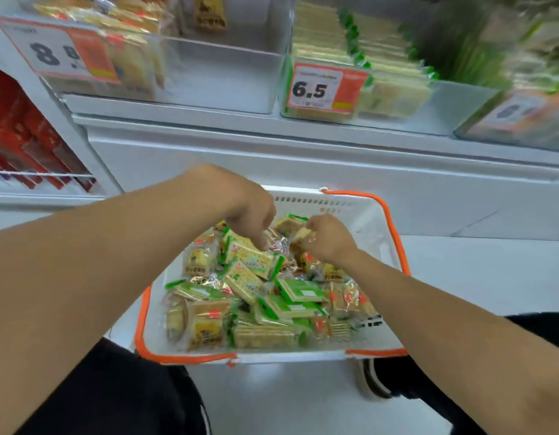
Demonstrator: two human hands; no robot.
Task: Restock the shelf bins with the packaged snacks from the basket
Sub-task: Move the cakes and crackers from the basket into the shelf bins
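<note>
Both hands down in the basket (pixel 371 221)

My right hand (pixel 327 238) pinches a brown snack pack (pixel 289 226) at the basket's far end; my left hand (pixel 251 210), fingers curled, touches the snacks (pixel 256 290) beside it.

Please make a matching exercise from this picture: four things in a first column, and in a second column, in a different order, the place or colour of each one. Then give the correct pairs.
Column one:
1. basket
2. price tag 6.5
3. red boxes
4. right hand

Column two:
A. on the front of a clear shelf bin
B. white with orange handles, on the floor
C. on the far left shelf
D. in the basket, holding a snack pack

Pairs: 1-B, 2-A, 3-C, 4-D
</note>
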